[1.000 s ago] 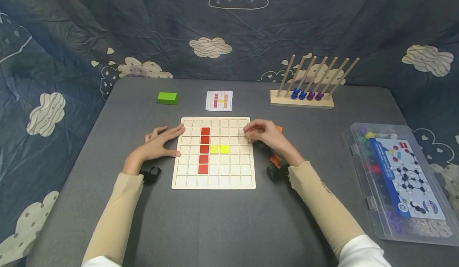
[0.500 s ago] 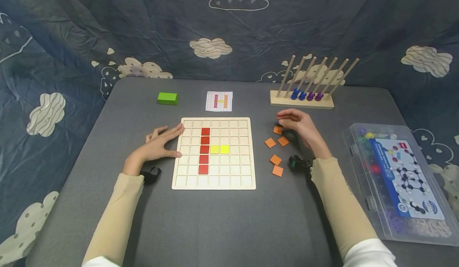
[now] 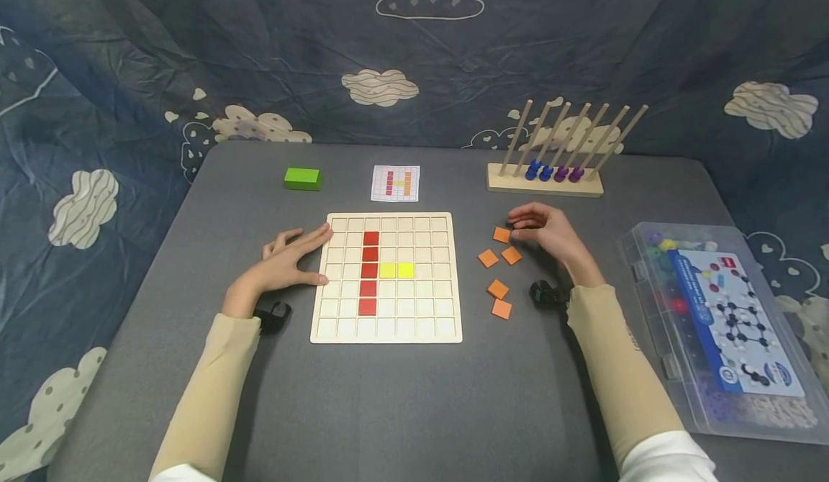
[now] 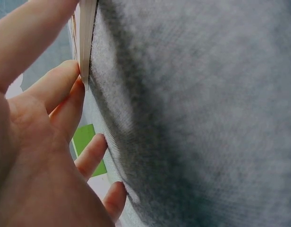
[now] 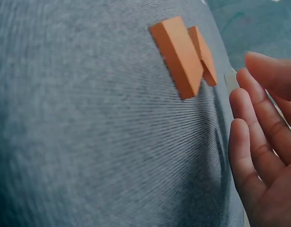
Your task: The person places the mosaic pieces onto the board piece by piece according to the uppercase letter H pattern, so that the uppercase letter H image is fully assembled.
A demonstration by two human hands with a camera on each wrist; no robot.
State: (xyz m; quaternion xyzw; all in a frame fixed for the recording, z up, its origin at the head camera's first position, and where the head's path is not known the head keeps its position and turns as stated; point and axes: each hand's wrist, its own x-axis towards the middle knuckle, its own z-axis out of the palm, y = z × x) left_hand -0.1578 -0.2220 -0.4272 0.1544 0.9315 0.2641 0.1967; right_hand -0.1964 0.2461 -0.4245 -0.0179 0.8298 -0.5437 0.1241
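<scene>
A wooden grid board (image 3: 388, 331) lies flat, with a column of several red tiles (image 3: 369, 270) and two yellow tiles (image 3: 396, 270) set in its squares. My left hand (image 3: 281, 260) rests with extended fingers and thumb at the board's left edge; in the left wrist view its fingertips touch the board's side (image 4: 87, 47). Several loose orange tiles (image 3: 488, 257) are scattered right of the board. Beside the farthest orange tile (image 3: 501, 234) is my right hand (image 3: 550, 234), fingers loosely bent. Nothing shows between its fingers (image 5: 240, 104) in the right wrist view; whether it touches that tile I cannot tell.
Behind the board lies a small pattern card (image 3: 396, 183), with a green block (image 3: 302, 178) to its left. A peg stand (image 3: 544, 183) with blue and purple beads stands at the back right. At the right edge sits a clear plastic case (image 3: 686, 403).
From over the board's right edge, my right hand has moved right to the loose orange tiles, uncovering several of them. My left hand has stayed put.
</scene>
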